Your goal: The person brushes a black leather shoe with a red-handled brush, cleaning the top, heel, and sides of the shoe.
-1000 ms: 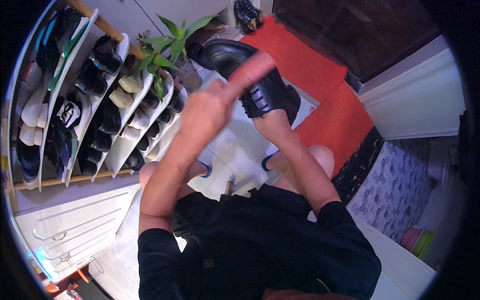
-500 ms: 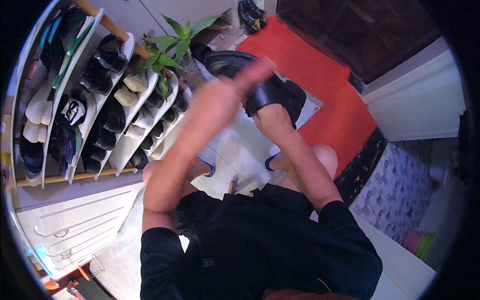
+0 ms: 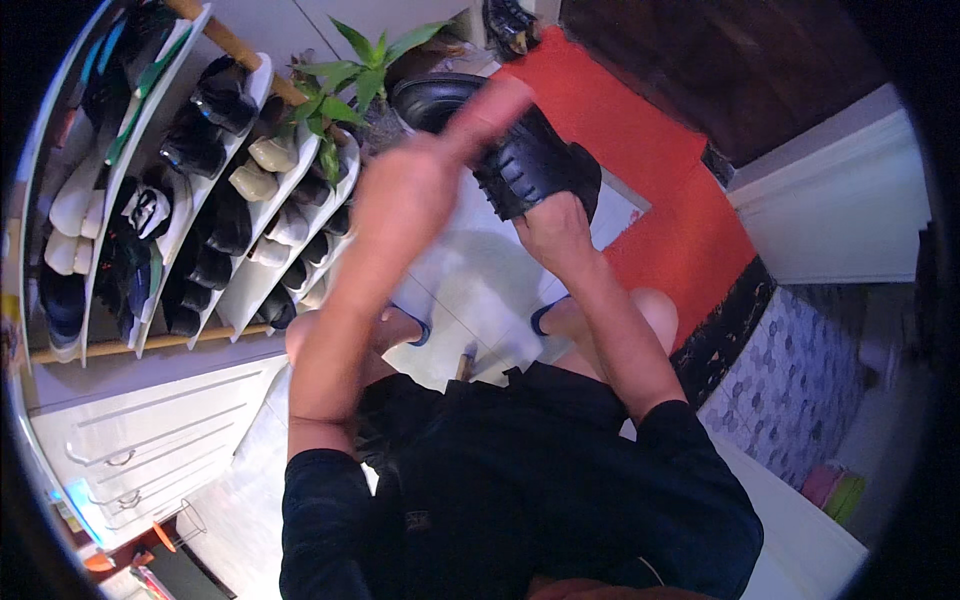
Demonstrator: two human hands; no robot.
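Observation:
A black leather lace-up shoe [image 3: 535, 150] is held out in front of me, its rounded toe toward the upper left and its laces facing me. My right hand [image 3: 555, 232] grips it at the opening, with the fingers partly hidden inside. My left hand [image 3: 410, 190], smeared by motion, is closed round a reddish oblong thing [image 3: 490, 115], possibly a brush. That thing lies across the front of the shoe in this view; whether it touches the leather I cannot tell.
A white shoe rack [image 3: 215, 200] with several pairs stands at left, beside a potted plant [image 3: 370, 75]. Red matting [image 3: 690, 210] runs along the right. A small wooden-handled thing [image 3: 465, 365] lies on the tiles between my feet. Another black shoe [image 3: 510, 25] sits at the far end.
The shoe has turned in my right hand, so its laced side now shows more. My left hand has shifted slightly left and down with the reddish thing.

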